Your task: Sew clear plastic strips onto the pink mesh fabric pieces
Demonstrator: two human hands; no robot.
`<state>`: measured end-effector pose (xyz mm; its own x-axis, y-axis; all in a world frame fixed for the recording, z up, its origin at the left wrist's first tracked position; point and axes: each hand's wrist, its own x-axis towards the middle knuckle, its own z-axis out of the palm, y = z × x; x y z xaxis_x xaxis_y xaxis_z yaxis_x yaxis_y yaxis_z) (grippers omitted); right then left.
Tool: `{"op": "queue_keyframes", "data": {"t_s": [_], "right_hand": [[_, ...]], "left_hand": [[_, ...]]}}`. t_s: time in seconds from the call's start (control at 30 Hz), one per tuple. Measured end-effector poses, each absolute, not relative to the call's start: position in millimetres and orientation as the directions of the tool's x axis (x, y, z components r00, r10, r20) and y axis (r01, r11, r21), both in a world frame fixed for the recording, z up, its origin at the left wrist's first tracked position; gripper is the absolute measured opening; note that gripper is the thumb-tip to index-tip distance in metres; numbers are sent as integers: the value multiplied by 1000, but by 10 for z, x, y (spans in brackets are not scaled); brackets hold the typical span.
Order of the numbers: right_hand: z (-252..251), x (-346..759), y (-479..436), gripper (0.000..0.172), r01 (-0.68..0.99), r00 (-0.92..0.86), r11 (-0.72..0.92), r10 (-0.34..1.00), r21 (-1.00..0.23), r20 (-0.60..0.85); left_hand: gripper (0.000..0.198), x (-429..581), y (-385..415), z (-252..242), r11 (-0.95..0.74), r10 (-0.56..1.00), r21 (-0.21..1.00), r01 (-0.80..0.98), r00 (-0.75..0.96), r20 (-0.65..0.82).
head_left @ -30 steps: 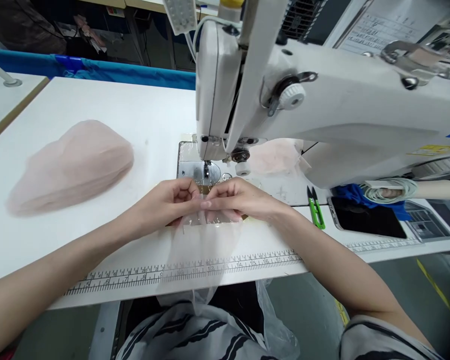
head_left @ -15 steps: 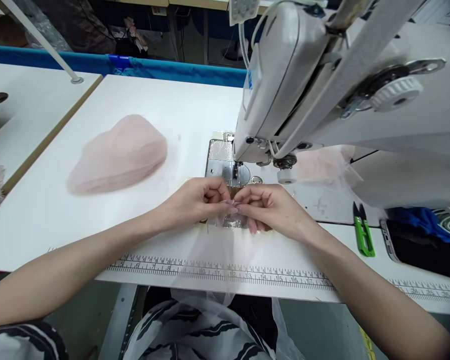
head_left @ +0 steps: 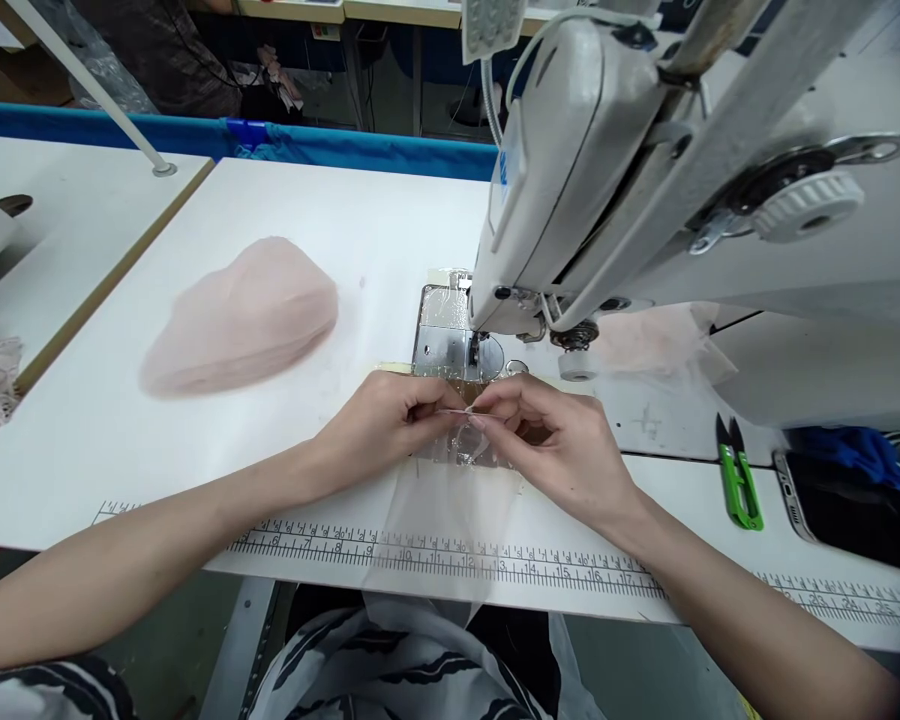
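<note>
My left hand (head_left: 390, 425) and my right hand (head_left: 555, 440) meet just in front of the sewing machine's presser foot (head_left: 475, 350). Each is closed in a pinch on the top edge of a thin sheer fabric piece (head_left: 442, 510). The fabric hangs from the fingertips over the table edge towards my lap, almost see-through. Its pinched edge shows as a fine pinkish line between the thumbs. Beneath the hands lies the shiny, tape-covered plate area of the sewing machine (head_left: 562, 170). No cloth shows under the presser foot.
A stack of pale pink sheer pieces (head_left: 247, 315) lies left on the white table (head_left: 390, 220). More pink fabric (head_left: 652, 335) sits under the machine arm. Green thread snips (head_left: 739, 475) and a phone (head_left: 855, 500) lie at right. A printed ruler (head_left: 450, 560) runs along the front edge.
The fingertips have drawn slightly apart, and the fabric's edge now stretches straight between them. My right hand has turned a little. The whole view has shifted slightly.
</note>
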<state>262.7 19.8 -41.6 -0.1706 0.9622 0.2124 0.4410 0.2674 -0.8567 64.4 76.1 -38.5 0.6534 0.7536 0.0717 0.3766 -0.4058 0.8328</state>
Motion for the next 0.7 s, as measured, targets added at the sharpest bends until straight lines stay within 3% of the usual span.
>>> {"op": "queue_keyframes", "data": {"t_s": [0.23,0.47,0.7], "right_hand": [[-383,2626,200,6,459,-203,280,957,-843,207],[-402,2627,187,7,439,-202,312,948,-843,246],[-410,2624,182,6,452,-206,308,949,-837,239]], "left_hand": [[8,649,734,-415,-518,735,763,387,658,165],[14,659,746,-420,-454,703,827,331,704,104],[15,633,719,-479,-685,664,635,356,663,345]]}}
